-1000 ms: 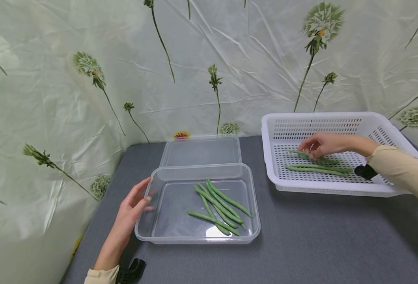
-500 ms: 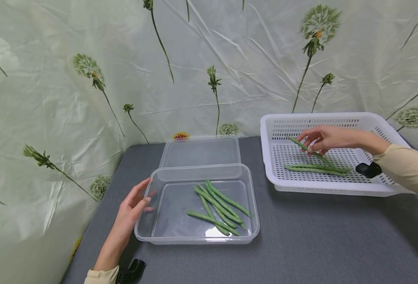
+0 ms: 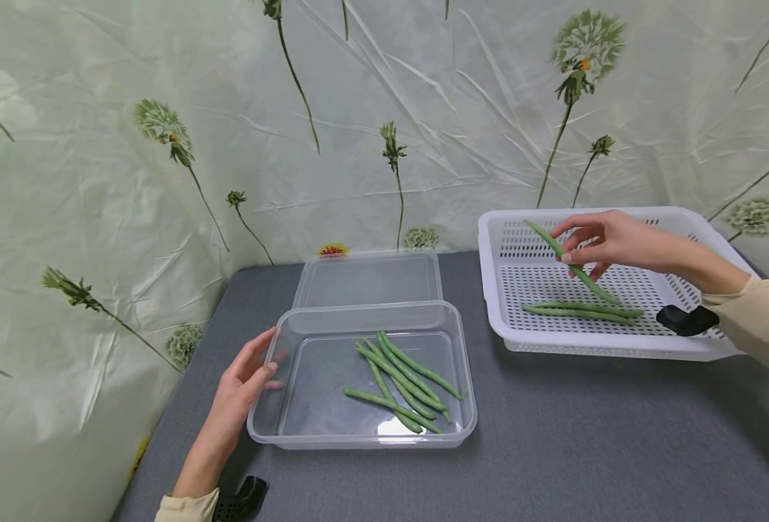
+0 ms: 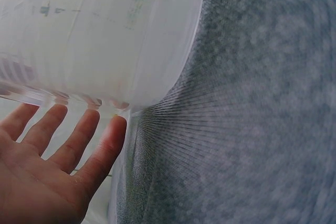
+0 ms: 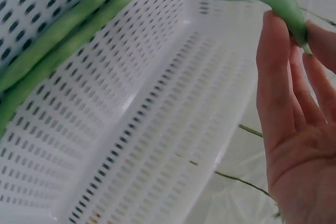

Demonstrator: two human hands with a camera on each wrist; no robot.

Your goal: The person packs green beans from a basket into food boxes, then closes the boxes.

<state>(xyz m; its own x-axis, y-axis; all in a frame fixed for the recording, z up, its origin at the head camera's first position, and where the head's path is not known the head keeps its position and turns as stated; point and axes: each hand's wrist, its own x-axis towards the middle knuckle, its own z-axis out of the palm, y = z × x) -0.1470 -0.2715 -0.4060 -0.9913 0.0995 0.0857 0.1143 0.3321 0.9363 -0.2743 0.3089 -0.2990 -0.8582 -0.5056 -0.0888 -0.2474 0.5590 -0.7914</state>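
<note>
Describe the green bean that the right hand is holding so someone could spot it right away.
Look to the white perforated plastic basket on the grey table's right. Above it the right hand pinches one long green bean, slanting in the air. The other basket beans lie flat on its floor.

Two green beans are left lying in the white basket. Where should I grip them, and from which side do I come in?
Grip the two green beans near mid-length, coming straight down from above. They lie flat, side by side, on the white basket floor, with the walls blocking any side approach. The right hand already pinches another bean, so probably release that one first.
</note>
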